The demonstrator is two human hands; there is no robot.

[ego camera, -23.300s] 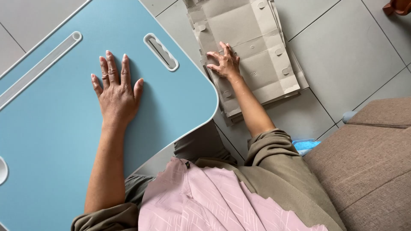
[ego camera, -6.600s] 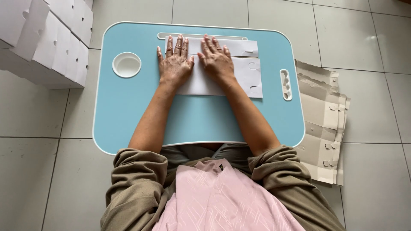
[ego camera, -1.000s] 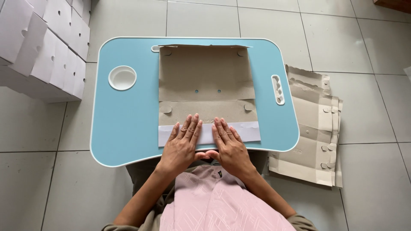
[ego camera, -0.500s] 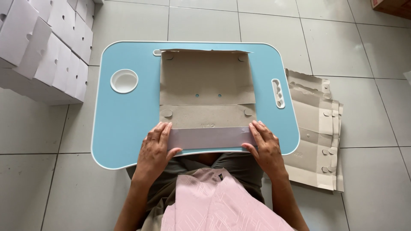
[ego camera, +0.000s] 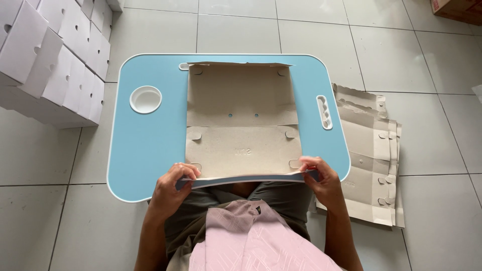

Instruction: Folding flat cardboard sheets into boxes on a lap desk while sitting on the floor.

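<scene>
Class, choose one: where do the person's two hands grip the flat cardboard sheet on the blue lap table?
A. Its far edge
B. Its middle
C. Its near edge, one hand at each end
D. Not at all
C: the left hand and right hand pinch the near edge of the cardboard sheet, lifting it off the blue lap table.

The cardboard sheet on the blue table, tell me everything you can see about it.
The cardboard sheet is a flat, unfolded box blank, grey-brown inside, with crease lines, round tabs and two small holes. It lies on the blue lap table. Its near flap is lifted, pinched at the corners by the left hand and right hand.
</scene>
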